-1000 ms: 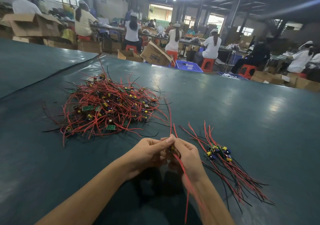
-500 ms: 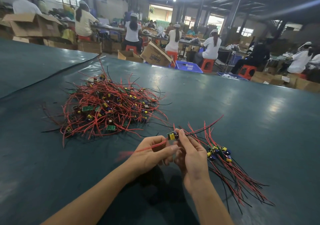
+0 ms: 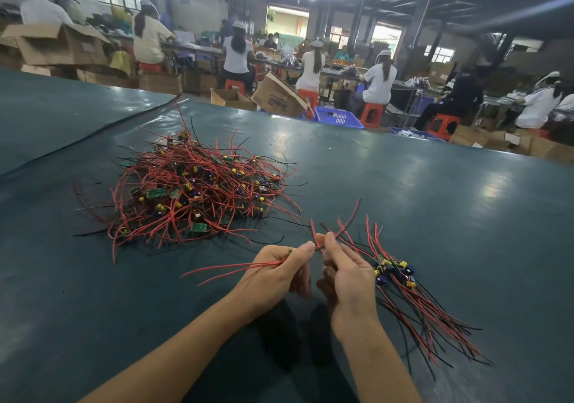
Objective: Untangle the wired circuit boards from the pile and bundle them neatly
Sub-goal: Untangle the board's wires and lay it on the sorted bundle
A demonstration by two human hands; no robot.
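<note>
Pinching red wires (image 3: 236, 269): left hand (image 3: 273, 278), right hand (image 3: 348, 278); board (image 3: 290, 251) seemingly at left thumb.

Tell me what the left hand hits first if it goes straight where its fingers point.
The left hand points forward and right and would soon meet the right hand, whose fingertips pinch the same red wires. They look nearly touching, though depth is unclear.

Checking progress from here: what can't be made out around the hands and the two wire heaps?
Head view, held board: mostly hidden by fingers of left hand and right hand; red wires show.
Head view, tangled pile: boards uncountable, wires overlap.
Head view, sorted bundle: one edge hidden behind right hand.
</note>
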